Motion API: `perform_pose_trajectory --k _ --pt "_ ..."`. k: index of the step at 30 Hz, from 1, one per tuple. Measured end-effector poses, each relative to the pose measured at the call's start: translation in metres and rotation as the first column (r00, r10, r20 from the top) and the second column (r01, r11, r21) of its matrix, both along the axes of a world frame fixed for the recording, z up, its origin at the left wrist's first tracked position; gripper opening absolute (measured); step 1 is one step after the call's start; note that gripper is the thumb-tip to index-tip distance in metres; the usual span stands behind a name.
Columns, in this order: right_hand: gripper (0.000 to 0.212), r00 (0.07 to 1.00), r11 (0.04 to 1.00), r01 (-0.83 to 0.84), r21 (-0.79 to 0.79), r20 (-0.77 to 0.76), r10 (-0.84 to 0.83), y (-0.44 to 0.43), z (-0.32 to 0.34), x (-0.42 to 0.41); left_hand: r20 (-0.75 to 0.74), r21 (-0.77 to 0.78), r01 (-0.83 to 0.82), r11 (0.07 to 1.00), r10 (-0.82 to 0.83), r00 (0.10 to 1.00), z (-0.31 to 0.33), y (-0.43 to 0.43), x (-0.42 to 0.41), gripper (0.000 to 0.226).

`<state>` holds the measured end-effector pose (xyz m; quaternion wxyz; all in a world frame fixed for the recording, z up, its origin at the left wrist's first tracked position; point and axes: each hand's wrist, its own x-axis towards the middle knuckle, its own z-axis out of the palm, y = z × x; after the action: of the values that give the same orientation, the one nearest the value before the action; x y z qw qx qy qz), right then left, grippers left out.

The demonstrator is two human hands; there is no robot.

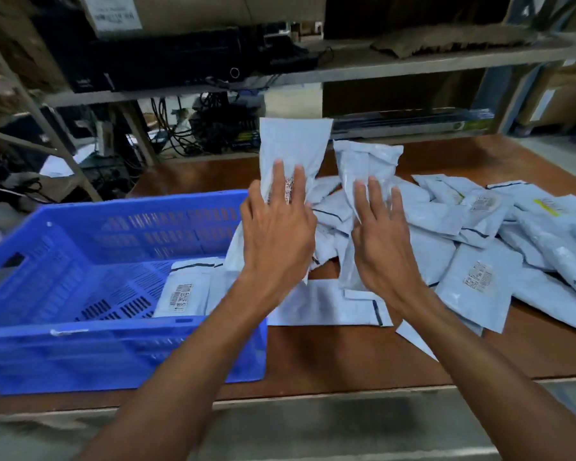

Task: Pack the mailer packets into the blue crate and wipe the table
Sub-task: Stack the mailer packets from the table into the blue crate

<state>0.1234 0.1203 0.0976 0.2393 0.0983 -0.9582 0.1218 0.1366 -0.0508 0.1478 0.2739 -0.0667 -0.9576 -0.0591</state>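
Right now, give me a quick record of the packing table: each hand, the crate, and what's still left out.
left hand: holds a raised mailer packet
right hand: holds a second mailer packet, also raised
blue crate: at least one labelled packet inside
pile of packets: many loose on the table, right of the crate
stage: packing under way; most packets not yet crated

Pale mailer packets (473,281) are lying heaped on the surface (313,354); two are being held upright beside the blue crate (80,331), which is holding a few.
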Motion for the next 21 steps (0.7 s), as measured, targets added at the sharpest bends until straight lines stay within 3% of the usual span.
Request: perform_pose_trajectory --k 6,11,14,16,21 --pt "0.058 0.97 0.971 -0.232 -0.064 -0.086 0.226 -0.131 0.063 0.001 0.082 -0.099 -0.13 0.987 0.138 0.987 0.029 -0.148 0.005 0.056" --pt "0.055 0.908 0.917 -0.395 -0.059 0.13 0.399 -0.256 0.054 -0.011 0.288 -0.162 -0.192 0.968 0.233 0.929 -0.002 -0.283 0.006 0.053" --pt "0.052 0.853 0.9 -0.435 -0.022 0.31 0.42 -0.323 0.031 -0.02 0.483 -0.153 -0.223 0.963 0.27 0.833 -0.032 -0.351 -0.018 0.063" --pt "0.052 0.833 0.899 -0.438 0.035 0.392 0.39 -0.358 0.015 -0.025 0.603 -0.214 -0.158 0.964 0.258 0.755 -0.05 -0.385 -0.036 0.078" --pt "0.059 0.751 0.941 -0.33 0.068 0.624 0.218 -0.408 -0.015 -0.037 0.799 -0.349 0.022 0.937 0.285 0.529 -0.077 -0.418 -0.063 0.078"
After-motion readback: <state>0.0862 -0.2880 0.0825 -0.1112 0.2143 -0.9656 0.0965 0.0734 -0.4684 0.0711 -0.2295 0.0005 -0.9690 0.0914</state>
